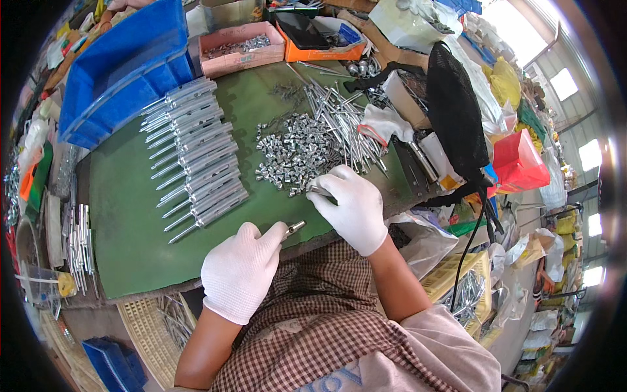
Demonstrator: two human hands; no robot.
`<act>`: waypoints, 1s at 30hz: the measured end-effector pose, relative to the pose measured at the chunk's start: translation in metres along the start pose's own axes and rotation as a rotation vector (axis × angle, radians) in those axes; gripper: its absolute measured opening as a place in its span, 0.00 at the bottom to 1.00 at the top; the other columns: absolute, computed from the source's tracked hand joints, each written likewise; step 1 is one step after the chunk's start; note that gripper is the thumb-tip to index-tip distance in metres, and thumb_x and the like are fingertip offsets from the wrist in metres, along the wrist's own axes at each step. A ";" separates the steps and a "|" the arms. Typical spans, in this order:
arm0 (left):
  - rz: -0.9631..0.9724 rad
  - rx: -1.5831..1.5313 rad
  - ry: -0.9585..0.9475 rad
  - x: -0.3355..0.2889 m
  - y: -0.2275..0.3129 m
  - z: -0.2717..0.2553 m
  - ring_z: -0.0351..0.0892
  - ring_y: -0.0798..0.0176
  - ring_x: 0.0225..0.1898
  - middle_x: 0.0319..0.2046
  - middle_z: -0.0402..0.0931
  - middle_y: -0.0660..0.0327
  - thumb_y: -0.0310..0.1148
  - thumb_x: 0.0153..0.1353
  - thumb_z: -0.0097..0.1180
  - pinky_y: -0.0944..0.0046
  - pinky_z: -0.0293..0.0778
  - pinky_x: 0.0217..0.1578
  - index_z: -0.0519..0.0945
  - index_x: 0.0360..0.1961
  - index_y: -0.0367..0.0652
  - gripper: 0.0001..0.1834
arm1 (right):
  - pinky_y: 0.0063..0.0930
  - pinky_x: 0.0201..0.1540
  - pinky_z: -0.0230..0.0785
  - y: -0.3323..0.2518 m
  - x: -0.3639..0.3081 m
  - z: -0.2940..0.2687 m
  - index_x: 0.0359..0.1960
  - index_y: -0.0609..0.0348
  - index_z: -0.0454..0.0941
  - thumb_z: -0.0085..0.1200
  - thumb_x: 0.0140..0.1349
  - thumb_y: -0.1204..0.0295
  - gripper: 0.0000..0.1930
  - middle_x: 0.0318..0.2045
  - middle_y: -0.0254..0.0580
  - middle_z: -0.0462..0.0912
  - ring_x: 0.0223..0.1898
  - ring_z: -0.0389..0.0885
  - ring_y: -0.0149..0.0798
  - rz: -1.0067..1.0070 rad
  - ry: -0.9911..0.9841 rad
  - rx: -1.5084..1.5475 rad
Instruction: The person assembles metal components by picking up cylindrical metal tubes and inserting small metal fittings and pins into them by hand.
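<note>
My left hand (243,269), in a white knit glove, is closed round a silver metal tube (296,227); only its end, with a hole in the side, sticks out past the thumb. My right hand (353,208), gloved too, pinches a small silver metal part (319,190) whose kind is mostly hidden by the fingers. Just beyond it lies a heap of short silver cone-like metal pieces (297,153). To the heap's right is a loose pile of long thin metal rods (339,117). Left of the heap, silver tubes with rods protruding (202,166) lie in a neat stacked row.
A green-topped table (130,248) bears all this. At its far left stands a blue plastic bin (124,72). Behind are a pink box of small parts (241,47) and an orange box (320,39). A black mesh bag (454,111) and a yellow crate (480,271) are to the right.
</note>
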State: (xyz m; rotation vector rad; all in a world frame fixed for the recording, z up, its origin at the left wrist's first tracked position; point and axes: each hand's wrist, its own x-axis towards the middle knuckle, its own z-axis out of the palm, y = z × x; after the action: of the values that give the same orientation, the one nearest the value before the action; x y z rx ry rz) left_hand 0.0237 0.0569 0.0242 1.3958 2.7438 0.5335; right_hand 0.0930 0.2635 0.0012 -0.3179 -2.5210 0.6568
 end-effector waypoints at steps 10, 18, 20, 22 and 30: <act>-0.023 -0.023 -0.007 0.000 -0.001 0.000 0.78 0.55 0.25 0.27 0.72 0.61 0.36 0.60 0.63 0.56 0.73 0.26 0.84 0.45 0.60 0.11 | 0.38 0.34 0.74 0.005 -0.006 -0.005 0.31 0.55 0.82 0.67 0.56 0.69 0.06 0.30 0.42 0.80 0.31 0.82 0.47 0.126 -0.055 -0.058; -0.029 -0.019 -0.004 0.000 -0.001 0.001 0.78 0.55 0.25 0.27 0.73 0.61 0.36 0.61 0.62 0.56 0.73 0.26 0.84 0.45 0.60 0.11 | 0.36 0.36 0.76 -0.003 -0.003 -0.009 0.34 0.54 0.83 0.65 0.57 0.70 0.05 0.30 0.41 0.81 0.32 0.84 0.46 0.058 -0.191 0.191; -0.014 0.001 0.000 0.000 -0.001 0.001 0.78 0.55 0.24 0.27 0.72 0.61 0.36 0.61 0.61 0.55 0.73 0.25 0.84 0.45 0.60 0.10 | 0.34 0.36 0.75 -0.010 -0.009 -0.011 0.35 0.55 0.83 0.65 0.57 0.72 0.06 0.30 0.40 0.81 0.31 0.83 0.44 0.025 -0.243 0.289; -0.015 -0.011 -0.005 0.000 0.000 -0.001 0.78 0.55 0.24 0.27 0.72 0.61 0.36 0.61 0.61 0.55 0.73 0.25 0.84 0.45 0.60 0.10 | 0.35 0.35 0.75 -0.014 -0.014 -0.009 0.34 0.55 0.82 0.65 0.57 0.73 0.05 0.30 0.40 0.81 0.32 0.83 0.45 0.005 -0.266 0.322; -0.025 -0.031 -0.013 -0.001 -0.001 -0.001 0.78 0.54 0.24 0.28 0.72 0.60 0.36 0.62 0.61 0.55 0.73 0.25 0.83 0.45 0.59 0.11 | 0.38 0.34 0.75 -0.017 -0.018 -0.003 0.35 0.54 0.81 0.64 0.56 0.74 0.06 0.31 0.41 0.81 0.32 0.83 0.47 -0.101 -0.270 0.202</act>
State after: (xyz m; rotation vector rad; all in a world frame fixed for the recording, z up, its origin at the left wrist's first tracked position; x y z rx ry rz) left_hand 0.0233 0.0556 0.0244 1.3519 2.7272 0.5609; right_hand 0.1080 0.2436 0.0046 -0.0300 -2.6713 0.9600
